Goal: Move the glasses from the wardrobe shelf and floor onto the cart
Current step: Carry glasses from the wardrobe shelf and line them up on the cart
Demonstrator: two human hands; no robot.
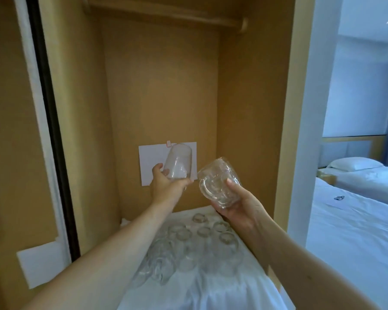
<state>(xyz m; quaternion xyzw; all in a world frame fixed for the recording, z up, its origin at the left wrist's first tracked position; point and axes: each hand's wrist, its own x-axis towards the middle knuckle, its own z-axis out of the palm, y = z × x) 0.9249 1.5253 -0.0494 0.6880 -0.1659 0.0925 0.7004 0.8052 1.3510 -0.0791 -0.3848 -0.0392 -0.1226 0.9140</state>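
My left hand (164, 183) grips a smooth clear glass (178, 161), held upside down in front of the wardrobe's back wall. My right hand (240, 203) holds a clear glass mug with a handle (218, 182), tilted on its side with the handle toward the left. Both are raised above a shelf covered with a white cloth (211, 291). Several more clear glasses (188, 245) stand upside down on that cloth, under my forearms.
A white paper sheet (150, 162) is taped to the wooden back wall. The wardrobe's side panels (246, 108) close in left and right, with a rail above. A dark sliding door edge (52, 130) stands left. Beds (356, 220) with white linen lie to the right.
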